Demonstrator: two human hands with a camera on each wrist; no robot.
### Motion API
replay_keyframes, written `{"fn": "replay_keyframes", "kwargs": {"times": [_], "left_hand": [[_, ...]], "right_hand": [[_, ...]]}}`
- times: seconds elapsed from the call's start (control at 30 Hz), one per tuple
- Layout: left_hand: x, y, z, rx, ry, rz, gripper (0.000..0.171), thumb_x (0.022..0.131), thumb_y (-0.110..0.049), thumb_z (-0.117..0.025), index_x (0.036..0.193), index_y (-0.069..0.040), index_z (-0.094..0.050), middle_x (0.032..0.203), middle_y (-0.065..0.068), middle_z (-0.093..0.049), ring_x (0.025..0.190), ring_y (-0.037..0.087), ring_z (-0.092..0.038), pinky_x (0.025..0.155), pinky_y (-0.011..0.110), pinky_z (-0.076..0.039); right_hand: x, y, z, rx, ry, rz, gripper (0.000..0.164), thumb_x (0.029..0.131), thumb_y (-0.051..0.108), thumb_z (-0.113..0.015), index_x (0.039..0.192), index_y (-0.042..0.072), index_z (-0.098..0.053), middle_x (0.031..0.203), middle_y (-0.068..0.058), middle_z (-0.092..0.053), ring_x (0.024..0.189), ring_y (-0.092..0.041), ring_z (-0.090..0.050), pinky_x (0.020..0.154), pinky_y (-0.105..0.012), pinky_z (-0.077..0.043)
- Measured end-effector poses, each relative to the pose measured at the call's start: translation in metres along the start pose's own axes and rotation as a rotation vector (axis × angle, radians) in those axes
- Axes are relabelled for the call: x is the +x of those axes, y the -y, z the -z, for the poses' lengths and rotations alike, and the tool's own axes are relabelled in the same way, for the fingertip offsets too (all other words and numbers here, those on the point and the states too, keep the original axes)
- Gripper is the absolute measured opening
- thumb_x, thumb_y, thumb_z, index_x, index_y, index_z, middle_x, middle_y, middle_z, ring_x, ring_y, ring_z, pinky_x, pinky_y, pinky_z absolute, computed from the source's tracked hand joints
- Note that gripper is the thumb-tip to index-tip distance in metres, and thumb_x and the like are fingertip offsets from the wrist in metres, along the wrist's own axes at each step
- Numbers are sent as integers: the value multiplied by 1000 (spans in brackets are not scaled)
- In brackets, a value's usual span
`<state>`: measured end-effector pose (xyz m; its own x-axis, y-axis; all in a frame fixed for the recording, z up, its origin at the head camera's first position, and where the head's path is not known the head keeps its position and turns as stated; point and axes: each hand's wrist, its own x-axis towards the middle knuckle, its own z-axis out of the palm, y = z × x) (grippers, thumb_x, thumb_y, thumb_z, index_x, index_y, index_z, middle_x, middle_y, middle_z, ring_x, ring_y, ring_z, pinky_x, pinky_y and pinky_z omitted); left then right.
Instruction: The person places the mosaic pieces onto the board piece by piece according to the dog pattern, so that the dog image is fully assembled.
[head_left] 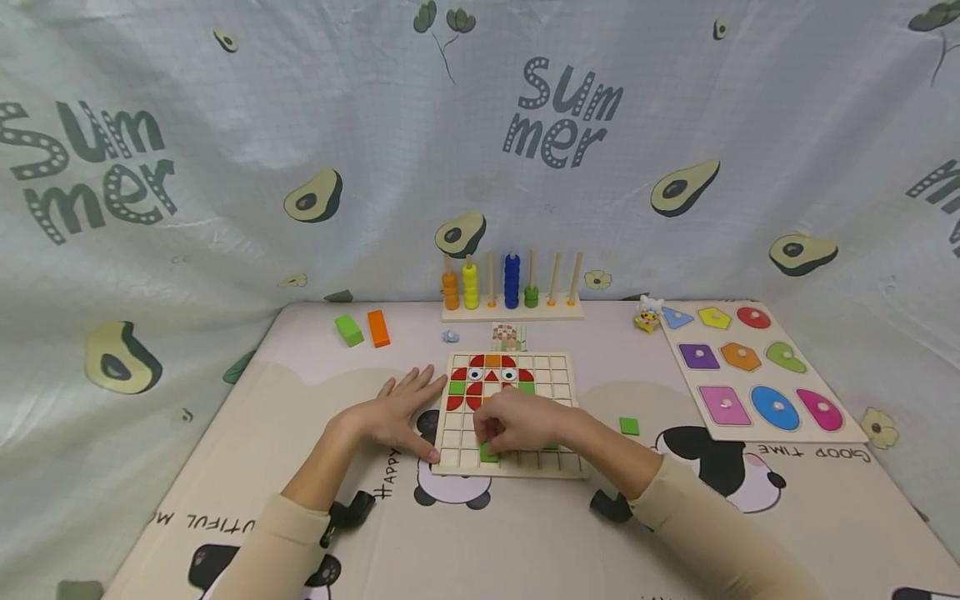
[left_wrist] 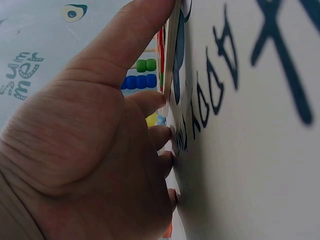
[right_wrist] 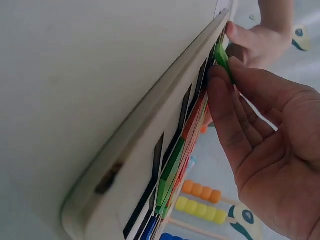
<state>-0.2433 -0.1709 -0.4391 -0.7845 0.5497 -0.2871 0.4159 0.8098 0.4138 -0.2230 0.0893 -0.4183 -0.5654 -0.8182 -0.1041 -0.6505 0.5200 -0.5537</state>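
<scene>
A wooden grid board (head_left: 448,446) lies on the table, its upper cells filled with red, orange, green and white-eyed tiles in a face-like pattern. My right hand (head_left: 521,421) is over the board's lower left and pinches a green square tile (head_left: 488,454) between thumb and fingers. In the right wrist view, that tile (right_wrist: 221,56) stands tilted at the grid. With fingers spread, my left hand (head_left: 393,414) lies along the board's left side, thumb and index finger at its edge. Another green tile (head_left: 550,447) shows partly under the right forearm.
Behind the board are a small pattern card (head_left: 510,337) and a bead stacker (head_left: 512,312). A loose green tile (head_left: 629,426) lies right of it. Farther right sits a shape puzzle (head_left: 708,417). Green (head_left: 348,330) and orange (head_left: 378,328) blocks stand back left.
</scene>
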Motion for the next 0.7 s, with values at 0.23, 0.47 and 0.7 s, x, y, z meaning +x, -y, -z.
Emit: {"fn": "replay_keyframes", "kwargs": {"times": [0.23,0.47,0.7], "left_hand": [[-1,0,1,1,-2,3,124,60,-71,-76,156,-24,-12,162,4,1,148,27,7,115,56,3],[-2,-1,2,-10,2,4,124,60,-70,-77,156,-24,-12,162,5,2,148,28,7,115,56,4],[-1,-1,1,-8,-1,-4,123,60,-69,-77,156,-24,-13,162,5,1,148,28,7,115,57,4]], "right_hand": [[-1,5,-4,-56,-3,13,7,83,20,-76,83,21,-69,71,15,-60,68,-4,-53,63,-18,-48],[-1,6,-8,-136,24,7,4,84,20,-75,85,23,-73,73,18,-60,69,-2,-52,65,-17,-46],[-15,2,5,-102,6,15,13,86,25,-73,98,23,-72,78,17,-60,72,-4,-52,66,-21,-47]]}}
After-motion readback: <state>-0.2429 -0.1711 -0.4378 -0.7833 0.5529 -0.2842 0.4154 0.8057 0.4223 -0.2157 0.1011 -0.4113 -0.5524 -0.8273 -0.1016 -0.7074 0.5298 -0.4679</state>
